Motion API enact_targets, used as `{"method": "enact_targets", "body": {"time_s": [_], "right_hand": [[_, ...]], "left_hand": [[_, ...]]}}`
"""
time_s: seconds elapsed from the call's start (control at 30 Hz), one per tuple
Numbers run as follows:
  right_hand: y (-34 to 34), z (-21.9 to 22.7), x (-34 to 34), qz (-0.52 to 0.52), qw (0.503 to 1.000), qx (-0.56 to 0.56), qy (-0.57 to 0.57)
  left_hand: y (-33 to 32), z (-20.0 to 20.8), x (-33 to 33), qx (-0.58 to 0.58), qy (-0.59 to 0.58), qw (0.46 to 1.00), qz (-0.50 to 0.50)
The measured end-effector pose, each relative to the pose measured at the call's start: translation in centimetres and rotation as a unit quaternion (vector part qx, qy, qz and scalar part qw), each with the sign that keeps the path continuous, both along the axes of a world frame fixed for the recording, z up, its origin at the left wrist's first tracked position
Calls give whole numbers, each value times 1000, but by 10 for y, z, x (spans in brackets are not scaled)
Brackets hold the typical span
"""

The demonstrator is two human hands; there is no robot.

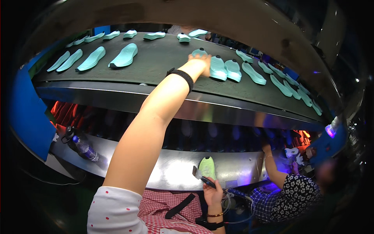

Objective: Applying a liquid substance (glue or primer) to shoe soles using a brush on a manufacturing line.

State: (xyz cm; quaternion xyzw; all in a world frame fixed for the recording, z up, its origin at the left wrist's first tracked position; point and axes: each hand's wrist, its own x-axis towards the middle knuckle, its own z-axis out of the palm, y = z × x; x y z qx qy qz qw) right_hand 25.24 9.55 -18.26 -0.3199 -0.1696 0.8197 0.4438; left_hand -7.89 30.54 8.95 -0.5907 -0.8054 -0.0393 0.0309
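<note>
My left hand [200,63] reaches far across to the dark conveyor belt [167,58]. Its fingers close round the near part of a pale teal shoe sole [200,51], whose dark-tipped far end shows beyond them. Two more teal soles [218,68] lie just right of that hand. Low in the middle, my right hand [212,192] grips a brush [206,181] by its black handle, the pale bristles pointing up and left. Beside the bristles, a yellow-green shoe sole [207,167] lies on the metal ledge [171,169]; whether the brush touches it I cannot tell.
Several teal soles [93,58] lie along the belt on both sides. Below it, a lower opening [187,130] glows red at both ends. A clear bottle [83,148] lies on the ledge at left. At right, a co-worker's arm [274,169] reaches toward the opening.
</note>
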Motion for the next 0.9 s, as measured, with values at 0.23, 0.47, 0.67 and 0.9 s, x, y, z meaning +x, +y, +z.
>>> {"method": "enact_targets", "body": {"time_s": [0.23, 0.47, 0.67, 0.9], "right_hand": [[-7, -3, 13, 7, 1000, 6, -1], [-5, 15, 25, -17, 996, 77, -50], [2, 20, 12, -3, 995, 84, -54], [6, 53, 19, -20, 987, 148, -59]], "left_hand": [[-15, 3, -15, -21, 64, 998, -5], [-109, 22, 3, 8, 37, 991, -129], [-217, -64, 23, 623, -438, 637, -121], [-274, -134, 44, 227, -848, 466, -109]]}}
